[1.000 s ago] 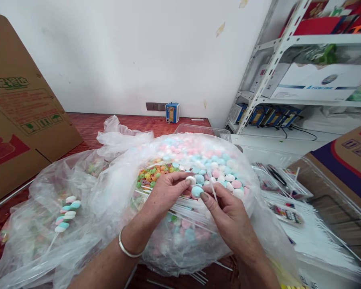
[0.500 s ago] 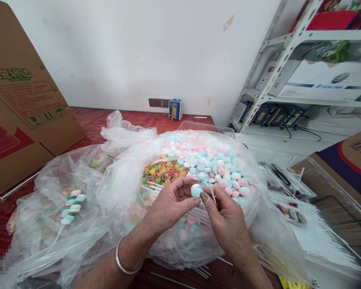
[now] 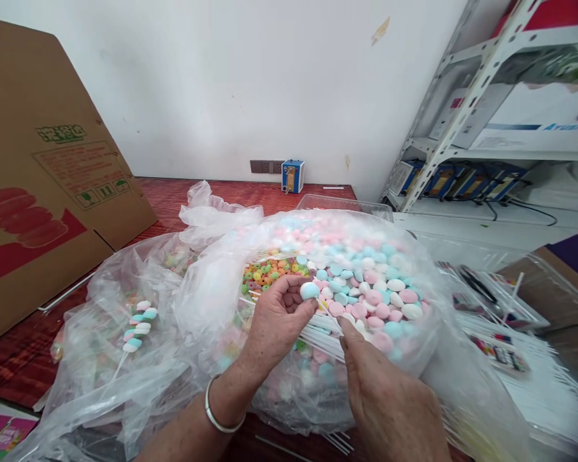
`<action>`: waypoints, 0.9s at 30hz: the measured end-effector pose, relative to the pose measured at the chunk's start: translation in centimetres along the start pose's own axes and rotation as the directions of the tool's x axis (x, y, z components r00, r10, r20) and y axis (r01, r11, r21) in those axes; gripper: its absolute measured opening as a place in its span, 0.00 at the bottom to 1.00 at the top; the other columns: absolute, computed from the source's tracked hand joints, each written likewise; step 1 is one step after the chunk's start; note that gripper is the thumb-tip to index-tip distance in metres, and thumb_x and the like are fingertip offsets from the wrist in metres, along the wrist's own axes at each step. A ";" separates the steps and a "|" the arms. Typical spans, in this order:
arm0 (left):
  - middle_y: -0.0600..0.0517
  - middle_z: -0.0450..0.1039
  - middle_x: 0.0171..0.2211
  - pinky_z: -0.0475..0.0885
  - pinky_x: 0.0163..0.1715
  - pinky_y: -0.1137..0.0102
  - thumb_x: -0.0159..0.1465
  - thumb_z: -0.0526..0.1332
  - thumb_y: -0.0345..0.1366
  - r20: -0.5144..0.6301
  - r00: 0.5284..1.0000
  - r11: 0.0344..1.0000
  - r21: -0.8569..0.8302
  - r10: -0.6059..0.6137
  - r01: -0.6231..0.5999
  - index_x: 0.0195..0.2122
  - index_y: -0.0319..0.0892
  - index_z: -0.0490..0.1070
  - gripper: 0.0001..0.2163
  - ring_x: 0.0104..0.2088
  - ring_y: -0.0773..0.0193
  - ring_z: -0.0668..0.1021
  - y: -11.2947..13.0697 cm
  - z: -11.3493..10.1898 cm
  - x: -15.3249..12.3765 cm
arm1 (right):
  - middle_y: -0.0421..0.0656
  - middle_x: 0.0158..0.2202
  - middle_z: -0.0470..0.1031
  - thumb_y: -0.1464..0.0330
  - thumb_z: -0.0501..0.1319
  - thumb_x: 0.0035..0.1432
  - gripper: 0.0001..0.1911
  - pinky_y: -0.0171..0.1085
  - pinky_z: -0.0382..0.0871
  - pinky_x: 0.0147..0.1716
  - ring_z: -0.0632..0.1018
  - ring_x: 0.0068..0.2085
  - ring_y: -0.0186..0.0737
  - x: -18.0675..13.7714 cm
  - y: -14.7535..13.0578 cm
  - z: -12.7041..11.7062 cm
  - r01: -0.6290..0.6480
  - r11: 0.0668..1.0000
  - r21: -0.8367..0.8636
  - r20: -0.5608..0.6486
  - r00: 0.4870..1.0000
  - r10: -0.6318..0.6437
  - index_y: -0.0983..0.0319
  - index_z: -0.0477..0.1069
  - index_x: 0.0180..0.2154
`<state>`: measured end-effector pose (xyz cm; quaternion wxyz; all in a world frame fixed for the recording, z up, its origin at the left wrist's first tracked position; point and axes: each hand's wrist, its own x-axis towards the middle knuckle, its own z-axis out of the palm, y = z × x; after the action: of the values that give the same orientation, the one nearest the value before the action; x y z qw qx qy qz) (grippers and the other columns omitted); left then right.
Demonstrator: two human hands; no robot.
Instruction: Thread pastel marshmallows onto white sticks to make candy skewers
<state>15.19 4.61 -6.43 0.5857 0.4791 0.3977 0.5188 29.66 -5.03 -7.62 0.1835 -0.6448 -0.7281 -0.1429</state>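
Observation:
My left hand (image 3: 280,317) pinches a blue and white marshmallow (image 3: 310,290) between thumb and fingers. In my right hand (image 3: 385,378) is a thin white stick (image 3: 328,310), gripped at its lower end, with its upper end at the marshmallow's underside. Whether the tip has gone in, I cannot tell. Below and behind both hands spreads a plastic bag (image 3: 207,269) full of pastel marshmallows (image 3: 376,295). Colourful ring candies (image 3: 264,272) lie at its left part. A bundle of white sticks (image 3: 320,335) rests across the bag between my hands.
On clear plastic at left lies a stick with several stacked marshmallows (image 3: 140,326). A large cardboard box (image 3: 52,192) stands beyond it. A small blue device (image 3: 293,176) sits by the wall. At right are a white shelf rack (image 3: 467,96) and many white sticks (image 3: 549,385).
My right hand has come off the marshmallow and moved down and right, now gripping the stick lower. My left hand still holds the marshmallow. The whole view has shifted slightly.

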 end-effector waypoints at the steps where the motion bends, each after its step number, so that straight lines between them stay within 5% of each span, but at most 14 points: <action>1: 0.50 0.80 0.37 0.76 0.37 0.74 0.54 0.68 0.28 0.000 1.000 1.000 0.022 0.012 -0.012 0.43 0.39 0.73 0.14 0.36 0.66 0.81 0.0 0.0 -0.1 | 0.41 0.40 0.84 0.72 0.50 0.68 0.21 0.35 0.64 0.16 0.82 0.26 0.36 0.0 0.0 0.0 0.005 1.000 -0.011 0.002 1.000 -0.005 0.62 0.66 0.60; 8: 0.48 0.78 0.40 0.77 0.39 0.70 0.57 0.65 0.28 0.047 0.985 0.962 0.211 0.166 -0.172 0.42 0.39 0.75 0.11 0.37 0.64 0.80 -0.3 0.0 -0.5 | 0.39 0.34 0.84 0.74 0.55 0.62 0.23 0.35 0.64 0.15 0.81 0.23 0.38 0.3 -0.2 -0.4 -0.002 0.998 -0.058 0.052 0.999 0.005 0.61 0.68 0.58; 16: 0.52 0.76 0.36 0.76 0.34 0.74 0.59 0.62 0.23 0.091 0.917 0.797 0.466 0.389 -0.384 0.44 0.43 0.77 0.14 0.35 0.68 0.78 -1.7 0.3 -2.1 | 0.40 0.31 0.82 0.78 0.57 0.59 0.21 0.35 0.58 0.16 0.81 0.23 0.40 0.6 -1.4 -0.2 -0.089 0.991 -0.103 0.168 0.980 0.106 0.61 0.69 0.53; 21: 0.50 0.76 0.39 0.76 0.40 0.72 0.61 0.59 0.21 0.185 0.874 0.669 0.579 0.449 -0.466 0.51 0.45 0.74 0.18 0.39 0.65 0.78 -2.9 0.4 -4.0 | 0.38 0.21 0.76 0.74 0.53 0.65 0.09 0.34 0.55 0.19 0.78 0.20 0.39 0.9 -1.6 2.2 -0.143 0.985 0.099 0.127 0.983 0.130 0.58 0.70 0.37; 24: 0.48 0.76 0.48 0.75 0.50 0.69 0.63 0.55 0.20 0.296 0.846 0.599 0.605 0.443 -0.525 0.60 0.45 0.67 0.25 0.48 0.63 0.78 -2.7 -0.1 -4.5 | 0.38 0.21 0.74 0.69 0.50 0.69 0.13 0.33 0.59 0.20 0.76 0.20 0.36 1.8 -1.8 2.1 -0.181 0.917 0.355 0.063 0.983 0.170 0.58 0.65 0.30; 27: 0.46 0.75 0.53 0.73 0.53 0.68 0.66 0.54 0.22 0.244 0.816 0.495 0.692 0.524 -0.525 0.64 0.45 0.61 0.26 0.50 0.63 0.78 -1.7 -1.7 -3.2 | 0.40 0.25 0.75 0.66 0.49 0.69 0.14 0.32 0.63 0.24 0.76 0.25 0.37 2.8 -1.6 1.4 -0.174 0.874 0.454 -0.007 0.980 0.198 0.58 0.64 0.30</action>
<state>13.53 1.65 -8.60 0.1573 0.7698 0.4059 0.4669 27.66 -2.15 -7.53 0.3602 -0.6475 -0.6708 0.0308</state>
